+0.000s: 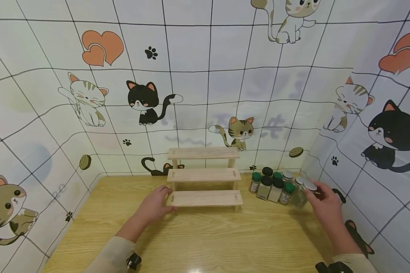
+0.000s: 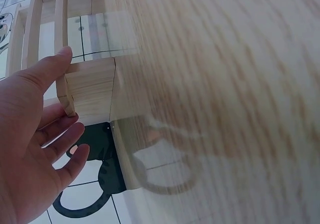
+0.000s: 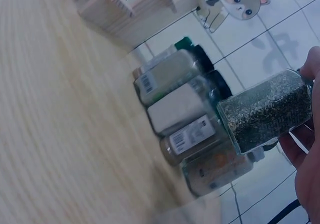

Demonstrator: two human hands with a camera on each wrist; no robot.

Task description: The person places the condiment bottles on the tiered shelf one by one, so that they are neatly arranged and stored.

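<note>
While the left hand (image 1: 153,206) pinches the rack (image 1: 206,198), the right hand (image 1: 325,203) grips a herb jar (image 3: 267,113)

Though its glass is clear and square-sided, the herb jar looks dark, filled with flaky green-grey bits. Topped by a silvery lid, it leans with its base lifted off the wooden table (image 1: 205,242), at 4 o'clock from the middle of the standing jars (image 1: 264,191), which stand close together at 3 o'clock from the rack. The rack itself is pale, bare-looking wood, its boards stepped upward towards 12 o'clock.

Counted in the head view, there is one rack with three boards, and there are nine jars: one in hand and eight standing. Of those eight, three have green lids (image 1: 256,176), three black lids (image 1: 266,181) and two silver lids (image 1: 287,174).

The right hand is curled around the herb jar's lid end, thumb and fingers on opposite sides. At 8 o'clock from the rack's centre, the left hand is partly spread; thumb and index finger bracket the lowest board's end, the remaining fingers loosely bent.
</note>
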